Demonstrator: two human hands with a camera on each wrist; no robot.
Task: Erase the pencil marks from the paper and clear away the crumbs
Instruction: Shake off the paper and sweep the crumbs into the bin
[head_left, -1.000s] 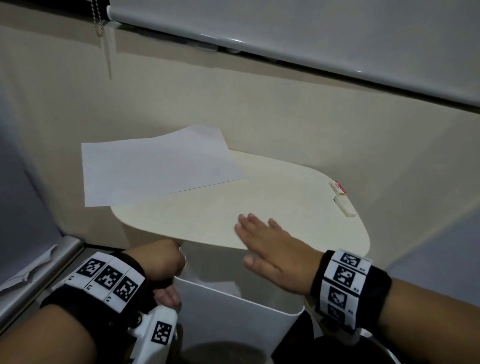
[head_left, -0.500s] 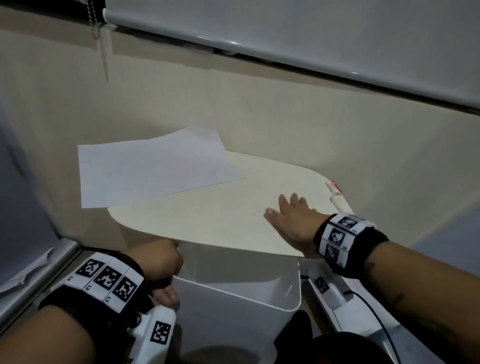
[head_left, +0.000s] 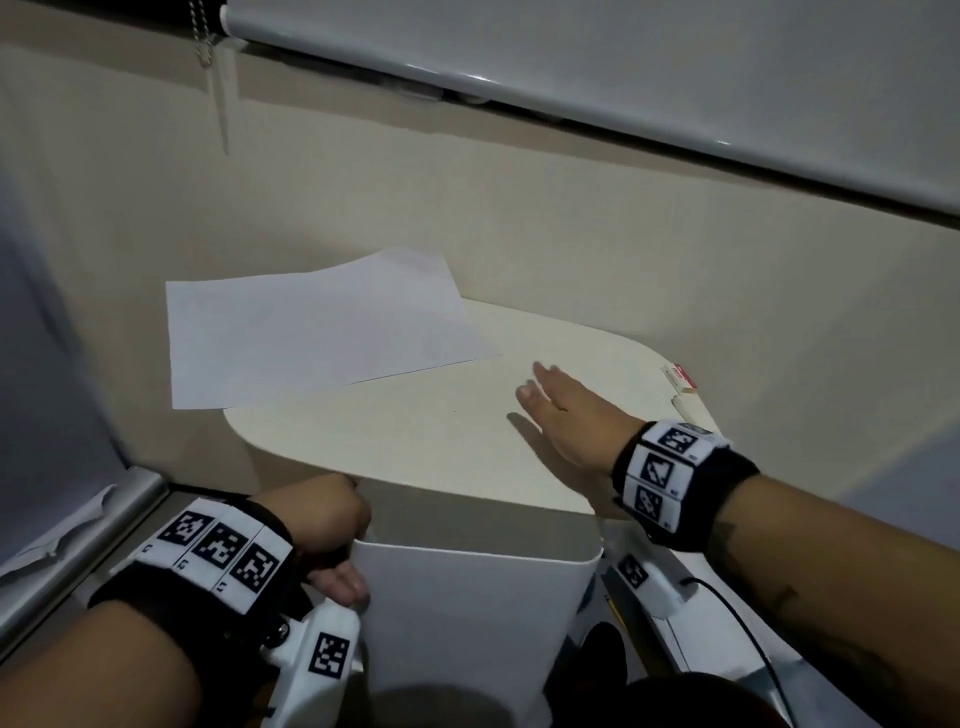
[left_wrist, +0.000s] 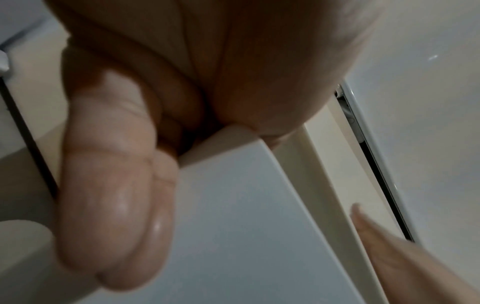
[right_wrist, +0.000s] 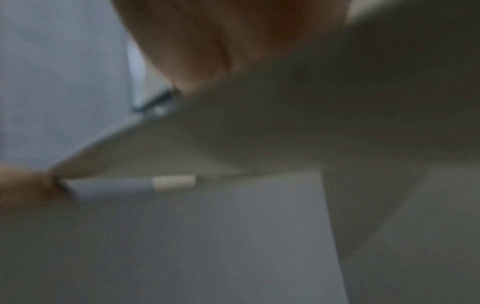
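Observation:
A white sheet of paper (head_left: 311, 332) lies on the far left of the small cream table (head_left: 415, 431), overhanging its left edge. My right hand (head_left: 566, 410) rests flat and open on the tabletop, right of the middle, fingers pointing toward the paper. My left hand (head_left: 332, 540) grips the rim of a white bin (head_left: 467, 613) held just under the table's near edge; the left wrist view shows its fingers (left_wrist: 114, 185) curled over the bin's wall (left_wrist: 246, 226). An eraser (head_left: 679, 378) in a red-and-white sleeve lies at the table's far right edge. Crumbs are too small to make out.
A white pencil-like stick (head_left: 688, 410) lies beside the eraser. A beige wall (head_left: 571, 218) stands close behind the table, with a roller blind (head_left: 623, 78) above. A window sill (head_left: 67, 525) runs along the lower left. The right wrist view is blurred.
My right hand went from the table's near edge over the bin out to the right side, and now lies further toward the middle. The left hand kept hold of the bin.

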